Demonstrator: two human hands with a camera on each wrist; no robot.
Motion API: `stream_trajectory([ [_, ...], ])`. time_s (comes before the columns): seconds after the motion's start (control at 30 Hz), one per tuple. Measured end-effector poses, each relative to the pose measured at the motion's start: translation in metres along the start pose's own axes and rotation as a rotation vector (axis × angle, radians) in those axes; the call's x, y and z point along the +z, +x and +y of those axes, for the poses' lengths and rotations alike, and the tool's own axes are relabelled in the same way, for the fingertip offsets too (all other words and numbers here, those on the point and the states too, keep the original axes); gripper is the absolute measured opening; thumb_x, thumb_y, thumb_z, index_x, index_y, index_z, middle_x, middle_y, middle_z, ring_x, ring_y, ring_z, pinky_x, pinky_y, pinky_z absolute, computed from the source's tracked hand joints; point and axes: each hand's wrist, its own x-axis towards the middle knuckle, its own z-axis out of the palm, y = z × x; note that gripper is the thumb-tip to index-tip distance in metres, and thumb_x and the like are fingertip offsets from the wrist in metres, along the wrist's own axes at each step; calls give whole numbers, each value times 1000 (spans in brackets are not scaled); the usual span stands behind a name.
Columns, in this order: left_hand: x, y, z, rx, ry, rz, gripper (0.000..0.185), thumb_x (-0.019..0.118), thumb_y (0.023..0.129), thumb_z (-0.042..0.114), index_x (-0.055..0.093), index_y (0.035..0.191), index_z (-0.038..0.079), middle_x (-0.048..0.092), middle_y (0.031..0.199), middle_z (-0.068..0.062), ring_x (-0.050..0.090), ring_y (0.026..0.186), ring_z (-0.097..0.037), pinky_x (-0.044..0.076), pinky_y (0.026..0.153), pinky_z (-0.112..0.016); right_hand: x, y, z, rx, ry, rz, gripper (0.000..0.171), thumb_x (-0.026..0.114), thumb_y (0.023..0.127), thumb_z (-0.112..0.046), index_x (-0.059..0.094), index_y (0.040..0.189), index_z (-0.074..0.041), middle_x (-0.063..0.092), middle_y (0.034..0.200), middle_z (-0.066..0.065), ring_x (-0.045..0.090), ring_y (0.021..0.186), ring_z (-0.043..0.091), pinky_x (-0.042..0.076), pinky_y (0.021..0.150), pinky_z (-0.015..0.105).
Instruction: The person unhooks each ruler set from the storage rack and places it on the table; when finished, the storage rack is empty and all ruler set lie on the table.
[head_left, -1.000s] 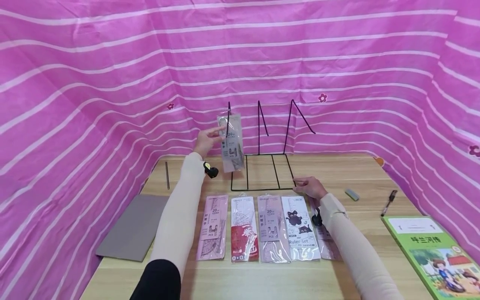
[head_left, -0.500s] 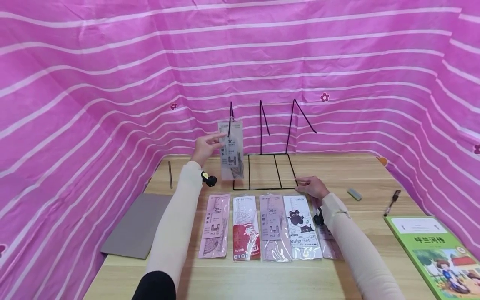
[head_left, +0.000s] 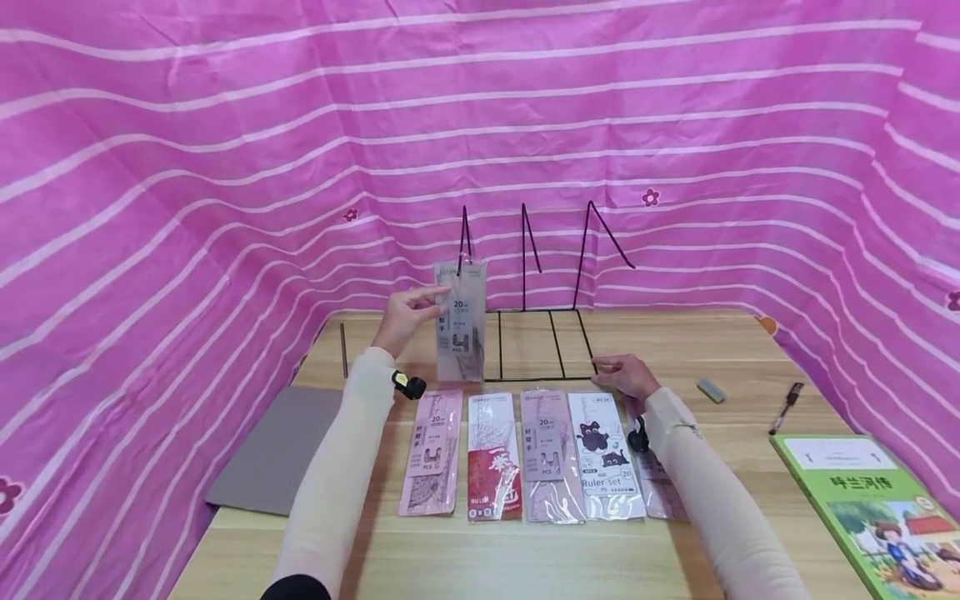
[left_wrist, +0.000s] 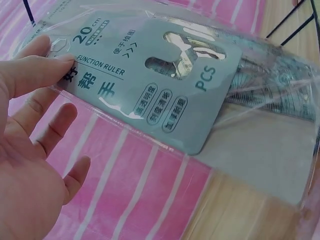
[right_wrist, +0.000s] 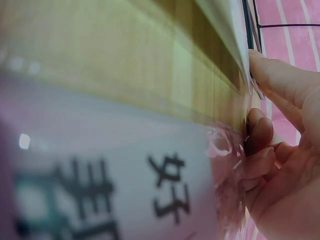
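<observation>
My left hand (head_left: 406,317) pinches the left edge of a grey-green ruler set in a clear packet (head_left: 459,333). In the left wrist view, the thumb and index finger grip this packet (left_wrist: 165,100), with the other fingers spread apart. The packet hangs upright at the front end of the left prong of a black wire display rack (head_left: 522,258). At the rack's front right corner, my right hand (head_left: 628,375) holds the wire base. Partly under the right wrist lies a pink ruler set (head_left: 662,492).
In front of the rack lie another pink ruler set (head_left: 431,454), a red-and-white one (head_left: 493,458), a pink one (head_left: 551,458) and a black-cat one (head_left: 603,454). A grey board (head_left: 273,450) lies left; an eraser (head_left: 711,391), pen (head_left: 785,408) and green book (head_left: 862,483) lie right.
The left hand has moved down and nearer, drawing the ruler set lower towards the front tip of the left prong. The right hand stays at the rack's corner.
</observation>
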Motion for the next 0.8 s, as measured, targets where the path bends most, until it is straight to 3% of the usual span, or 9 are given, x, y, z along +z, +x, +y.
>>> stream_trajectory([
  [0.2,0,-17,-1,19,-43,-1,39,83,84,19,73,122,15,66,104,-4,62,97,-18,53,93,-36,3,0,3,7,11,-11,62,78,89,-20,54,145,-12,55,137,30,59,102,29,50,80,31],
  [0.43,-2,-32,2,51,-44,-12,38,81,87,18,72,124,13,62,111,-2,60,107,-17,54,96,-34,3,2,5,-22,-11,13,60,79,87,-19,56,142,-10,60,121,27,56,94,27,47,74,29],
  [0.6,-3,-39,7,35,-78,-33,40,81,87,19,71,124,11,66,119,-3,62,109,-20,54,99,-38,2,3,5,-13,-2,15,60,79,88,-19,56,143,-11,59,129,29,56,98,28,48,76,29],
  [0.8,-4,-45,7,28,-112,-45,43,82,85,23,71,126,13,72,116,-1,64,113,-24,48,106,-46,0,3,4,-15,5,15,60,78,89,-19,55,143,-11,58,130,29,57,96,27,49,72,27],
])
